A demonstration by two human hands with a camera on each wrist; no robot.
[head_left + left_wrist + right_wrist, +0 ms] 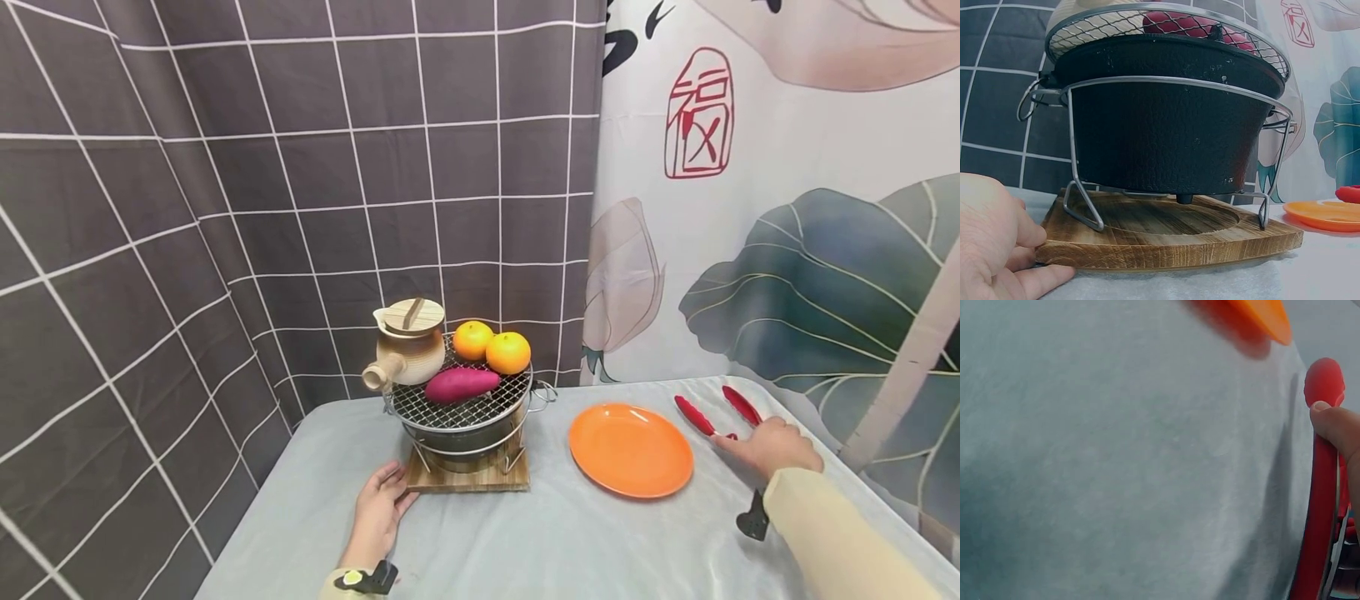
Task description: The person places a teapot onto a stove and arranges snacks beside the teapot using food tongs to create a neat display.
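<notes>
My left hand (375,512) grips the left front corner of a square wooden board (468,482), its fingers and thumb around the corner in the left wrist view. On the board a wire stand carries a round black stove (1166,119) topped with a mesh grill (420,408). A purple sweet potato (459,386), two oranges (508,353) and a side-handled clay teapot (412,354) with a wooden lid rest on the mesh. At the right, my right hand (783,450) holds red-tipped tongs (696,415), their two arms spread and pointing away from me.
An orange plate (632,450) lies on the grey-clothed table (525,550) between the stove and the tongs. Behind stand a dark gridded curtain (360,167) and a white printed curtain (637,167). A wire loop (543,396) juts from the stove's right side.
</notes>
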